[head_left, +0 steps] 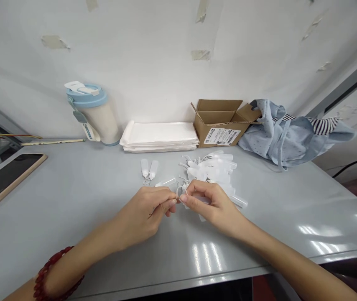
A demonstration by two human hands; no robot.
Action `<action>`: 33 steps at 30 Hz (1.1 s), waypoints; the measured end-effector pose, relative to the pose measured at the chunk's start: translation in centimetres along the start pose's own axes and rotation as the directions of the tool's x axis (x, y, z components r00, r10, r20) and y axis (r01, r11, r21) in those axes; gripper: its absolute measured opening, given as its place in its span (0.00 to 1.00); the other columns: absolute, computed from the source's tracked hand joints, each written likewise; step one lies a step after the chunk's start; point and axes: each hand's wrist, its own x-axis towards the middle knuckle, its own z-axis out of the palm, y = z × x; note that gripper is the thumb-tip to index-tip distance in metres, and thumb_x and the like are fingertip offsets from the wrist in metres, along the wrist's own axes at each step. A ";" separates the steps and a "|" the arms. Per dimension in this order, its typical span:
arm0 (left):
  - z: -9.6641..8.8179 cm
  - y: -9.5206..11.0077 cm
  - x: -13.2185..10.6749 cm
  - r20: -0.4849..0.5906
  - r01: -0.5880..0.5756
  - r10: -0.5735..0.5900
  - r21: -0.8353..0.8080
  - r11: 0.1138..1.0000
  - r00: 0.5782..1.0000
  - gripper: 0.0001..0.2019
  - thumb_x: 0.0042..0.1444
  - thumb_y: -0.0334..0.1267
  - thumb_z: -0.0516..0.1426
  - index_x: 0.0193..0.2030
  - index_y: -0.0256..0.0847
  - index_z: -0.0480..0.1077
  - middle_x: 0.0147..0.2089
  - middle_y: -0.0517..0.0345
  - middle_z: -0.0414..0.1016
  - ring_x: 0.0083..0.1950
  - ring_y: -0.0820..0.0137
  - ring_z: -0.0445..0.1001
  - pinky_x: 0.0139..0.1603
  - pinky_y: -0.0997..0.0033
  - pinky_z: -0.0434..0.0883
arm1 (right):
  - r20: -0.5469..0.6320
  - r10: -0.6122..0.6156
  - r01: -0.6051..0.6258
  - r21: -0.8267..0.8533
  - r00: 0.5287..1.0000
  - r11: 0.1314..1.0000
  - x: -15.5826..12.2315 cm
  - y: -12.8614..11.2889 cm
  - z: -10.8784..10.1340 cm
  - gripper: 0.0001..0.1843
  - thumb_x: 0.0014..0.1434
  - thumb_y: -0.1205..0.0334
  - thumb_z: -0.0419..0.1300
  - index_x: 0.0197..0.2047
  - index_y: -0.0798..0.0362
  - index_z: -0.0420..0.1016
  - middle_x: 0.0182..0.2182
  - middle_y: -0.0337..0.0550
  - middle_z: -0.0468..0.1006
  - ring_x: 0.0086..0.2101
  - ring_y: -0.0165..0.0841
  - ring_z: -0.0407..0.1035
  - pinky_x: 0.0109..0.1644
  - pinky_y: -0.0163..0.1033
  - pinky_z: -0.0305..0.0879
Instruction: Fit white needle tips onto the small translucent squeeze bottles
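Both hands meet at the middle of the grey table. A thin white plastic loop (181,190) stands up between their fingertips. My left hand (155,209) is closed, thumb against forefinger at the loop's left side. My right hand (210,205) pinches the loop's right side with thumb and forefinger. Behind and partly under the right hand lies a pile of small translucent white plastic bottles (216,169), several with thin strips attached. Just beyond the left hand, one clear tube (167,182) is partly hidden. Two small bottles (149,168) lie apart from the pile, farther left.
Against the wall stand a blue-lidded tumbler (100,121), a stack of white packets (159,136) and an open cardboard box (218,129). Light blue patterned cloth (281,138) lies at the right. A phone (7,177) rests at the left edge. The table's front edge (197,281) runs below my forearms.
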 end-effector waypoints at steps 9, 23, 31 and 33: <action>0.3 -0.3 0.0 -0.042 -0.047 0.050 0.059 0.997 0.998 0.13 0.63 0.28 0.45 0.30 0.37 0.67 0.26 0.63 0.67 0.26 0.76 0.64 0.30 0.77 0.63 | -0.007 -0.018 0.018 -0.015 1.000 1.000 0.1 0.2 0.3 0.16 0.62 0.51 0.54 0.28 0.54 0.67 0.21 0.34 0.64 0.22 0.25 0.55 0.25 0.33 0.49; -1.2 0.3 -0.1 -0.134 0.026 -0.026 -0.001 1.000 0.991 0.06 0.60 0.32 0.55 0.34 0.40 0.73 0.27 0.64 0.72 0.28 0.76 0.68 0.30 0.77 0.65 | -0.018 -0.022 0.024 0.098 1.000 0.995 0.1 -0.7 -0.2 0.15 0.61 0.53 0.55 0.28 0.55 0.68 0.21 0.34 0.61 0.22 0.24 0.53 0.25 0.32 0.49; -0.4 0.7 0.0 -0.045 0.068 -0.072 -0.089 0.994 0.996 0.09 0.60 0.31 0.52 0.30 0.39 0.71 0.24 0.64 0.69 0.26 0.75 0.66 0.27 0.77 0.64 | -0.033 -0.024 0.026 0.071 0.999 0.997 -0.1 0.1 0.1 0.22 0.63 0.55 0.51 0.20 0.52 0.54 0.16 0.31 0.55 0.20 0.25 0.50 0.24 0.34 0.47; -0.3 0.7 -0.1 -0.049 0.062 -0.066 -0.078 0.995 0.997 0.09 0.60 0.31 0.52 0.31 0.39 0.71 0.24 0.63 0.69 0.26 0.75 0.66 0.27 0.77 0.63 | -0.038 -0.020 0.022 0.058 0.999 0.998 0.0 0.2 0.2 0.23 0.64 0.55 0.49 0.19 0.52 0.54 0.16 0.32 0.55 0.20 0.25 0.51 0.25 0.34 0.48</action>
